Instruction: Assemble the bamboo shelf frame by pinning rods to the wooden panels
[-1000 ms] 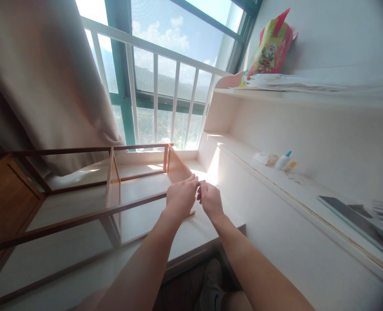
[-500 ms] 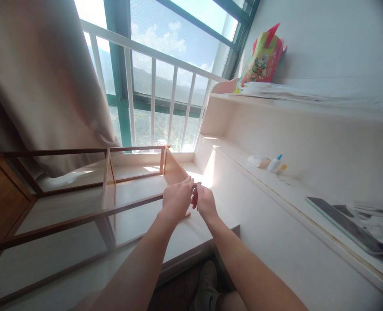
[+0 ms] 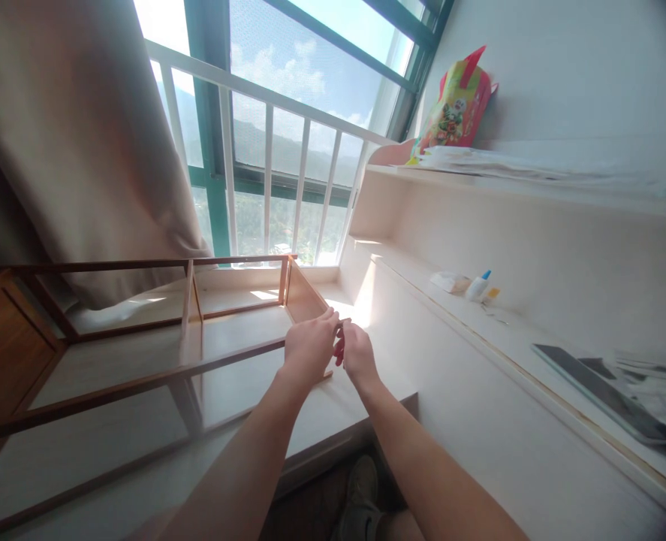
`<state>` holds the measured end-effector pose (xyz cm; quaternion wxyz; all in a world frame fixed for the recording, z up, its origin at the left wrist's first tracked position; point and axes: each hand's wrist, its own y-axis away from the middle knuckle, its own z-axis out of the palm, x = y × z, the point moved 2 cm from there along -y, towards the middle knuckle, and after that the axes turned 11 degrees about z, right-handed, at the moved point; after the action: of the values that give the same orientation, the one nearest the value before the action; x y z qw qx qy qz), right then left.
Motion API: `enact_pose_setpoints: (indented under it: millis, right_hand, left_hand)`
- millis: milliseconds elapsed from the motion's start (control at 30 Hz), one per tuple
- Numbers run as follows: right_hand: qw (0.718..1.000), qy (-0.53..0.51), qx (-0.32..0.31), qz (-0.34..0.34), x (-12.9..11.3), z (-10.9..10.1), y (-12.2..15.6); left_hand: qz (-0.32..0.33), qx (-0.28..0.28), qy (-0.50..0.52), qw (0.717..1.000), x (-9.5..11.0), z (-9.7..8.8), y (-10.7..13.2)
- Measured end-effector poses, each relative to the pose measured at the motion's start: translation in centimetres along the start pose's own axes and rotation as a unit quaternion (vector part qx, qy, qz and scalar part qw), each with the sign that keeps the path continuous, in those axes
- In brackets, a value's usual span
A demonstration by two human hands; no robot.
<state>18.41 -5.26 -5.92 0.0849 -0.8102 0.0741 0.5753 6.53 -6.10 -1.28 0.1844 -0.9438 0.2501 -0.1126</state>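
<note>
A brown wooden shelf frame (image 3: 141, 382) lies on its side along a pale ledge. My left hand (image 3: 310, 342) is closed around the near right corner of the frame, where the long rail meets the end panel (image 3: 305, 289). Close against it, my right hand (image 3: 358, 349) is pinched at the same corner, fingertips together. Whatever sits between the right fingers is too small and too covered to make out. A short wooden end (image 3: 326, 377) pokes out below the left hand.
To the right runs a white shelf unit with a glue bottle (image 3: 477, 287), a dark flat tablet-like device (image 3: 600, 392) and papers. A red and green bag (image 3: 457, 105) stands on its upper shelf. A curtain (image 3: 85, 150) hangs at left beside the railing (image 3: 268, 173). My shoe shows below.
Both hands stay at the frame's corner with barely any movement. The view has shifted very slightly.
</note>
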Motion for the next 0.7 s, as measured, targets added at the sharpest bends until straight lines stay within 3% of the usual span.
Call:
enact_pose_setpoints:
  millis: [133,333,433,533,600,700]
  right_hand:
    - [1.000,-0.014,0.019,-0.011,-0.1,-0.6,0.2]
    - [0.986,-0.101,-0.083,0.100,-0.6,0.3,-0.1]
    - [0.971,-0.126,-0.141,0.147,1.5,-1.0,0.8]
    - [0.973,-0.026,-0.145,0.177,6.7,-4.7,2.9]
    - [0.978,0.134,-0.101,0.123,11.0,-8.9,5.2]
    - [0.929,0.365,-0.031,0.047,17.5,-16.5,10.3]
  left_hand:
    - [-0.002,0.001,0.002,1.000,0.0,0.1,0.0]
    - [-0.006,-0.004,0.004,1.000,0.1,0.0,0.0]
    - [-0.010,-0.004,0.004,1.000,0.2,-0.2,0.1]
    - [-0.009,0.005,0.008,1.000,0.2,-0.5,0.3]
    - [-0.005,0.018,0.016,1.000,0.4,-0.6,0.4]
    - [0.007,0.051,0.035,0.998,0.8,-1.1,0.4]
